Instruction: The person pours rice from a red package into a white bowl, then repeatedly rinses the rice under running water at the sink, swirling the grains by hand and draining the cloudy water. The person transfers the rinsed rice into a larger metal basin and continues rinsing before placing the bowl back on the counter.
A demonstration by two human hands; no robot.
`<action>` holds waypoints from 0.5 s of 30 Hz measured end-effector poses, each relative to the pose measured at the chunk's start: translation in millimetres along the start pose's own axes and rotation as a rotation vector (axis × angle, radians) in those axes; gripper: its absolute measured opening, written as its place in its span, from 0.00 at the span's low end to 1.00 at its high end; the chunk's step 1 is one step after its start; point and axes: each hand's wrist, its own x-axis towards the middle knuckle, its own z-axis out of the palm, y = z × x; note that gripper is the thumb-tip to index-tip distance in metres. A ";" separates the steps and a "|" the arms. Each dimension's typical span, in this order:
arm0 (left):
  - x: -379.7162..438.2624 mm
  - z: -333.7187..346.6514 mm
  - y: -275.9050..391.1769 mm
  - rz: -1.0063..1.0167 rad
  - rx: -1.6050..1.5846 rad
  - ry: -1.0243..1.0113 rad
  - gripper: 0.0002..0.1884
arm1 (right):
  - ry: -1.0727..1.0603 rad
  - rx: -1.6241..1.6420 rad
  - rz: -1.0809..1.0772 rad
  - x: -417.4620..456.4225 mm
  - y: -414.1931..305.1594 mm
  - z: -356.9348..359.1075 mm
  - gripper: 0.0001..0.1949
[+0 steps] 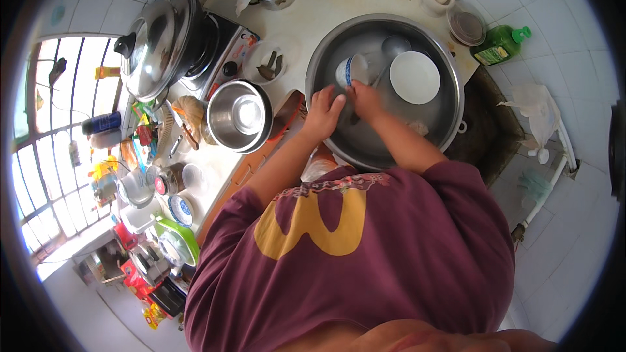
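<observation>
A large stainless steel basin [452, 71] of cloudy water is in front of me. Inside it, a white bowl with a blue patterned band [345, 74] lies tilted. My right hand [367, 103] is at the lower edge of this bowl, its fingers curled; whether it grips the rim is unclear. Something dark shows under that hand, too blurred to name. My left hand [324, 113] is over the basin's left side, thumb apart from the fingers, with nothing visible in it. A white bowl [414, 78] and a metal ladle [395, 47] sit to the right of the patterned bowl.
Stacked steel bowls [234, 117] stand left of the basin, near a gas stove [230, 54] with a lidded pot [156, 44]. A plastic bowl [252, 66] holds dark pieces. Right of the basin are a green soap bottle [499, 46] and a dark sink [484, 117].
</observation>
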 end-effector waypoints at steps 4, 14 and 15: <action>57.1 60.2 -31.8 0.052 0.270 0.215 0.34 | -0.121 0.183 0.013 -21.7 -1.8 21.5 0.12; 164.5 48.3 -63.3 -0.034 0.594 -0.486 0.28 | 0.200 -0.616 -0.470 6.8 24.7 3.8 0.18; 168.4 47.5 -39.7 -0.084 0.534 -0.485 0.29 | 0.196 -0.635 -0.434 9.2 28.6 6.9 0.18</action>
